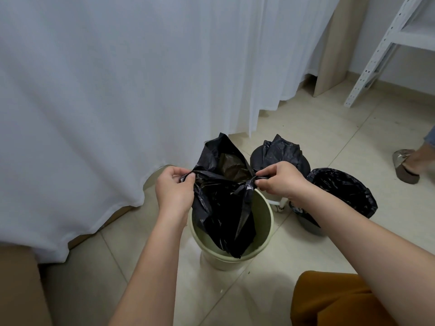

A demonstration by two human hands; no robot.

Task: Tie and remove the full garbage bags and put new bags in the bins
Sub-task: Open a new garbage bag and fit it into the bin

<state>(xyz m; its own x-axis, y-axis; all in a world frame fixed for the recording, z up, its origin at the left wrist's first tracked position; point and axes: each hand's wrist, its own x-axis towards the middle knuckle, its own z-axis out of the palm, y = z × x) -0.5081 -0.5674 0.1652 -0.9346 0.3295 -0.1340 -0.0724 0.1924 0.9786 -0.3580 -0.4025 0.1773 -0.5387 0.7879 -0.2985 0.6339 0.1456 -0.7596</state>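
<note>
We are pinching the black bag (223,208) between our left hand (175,187) and right hand (280,178), each grip closed on its top edge, above the green bin (263,222).

I see black bag (223,208), glossy, in pale green bin (263,215). Two more black bags (281,149) (343,189) behind, second one in dark grey bin (308,225). White curtain (117,90). Cream floor tiles (306,128). White perforated shelf frame (376,55). Mustard-orange fabric (329,300) at lower right.
</note>
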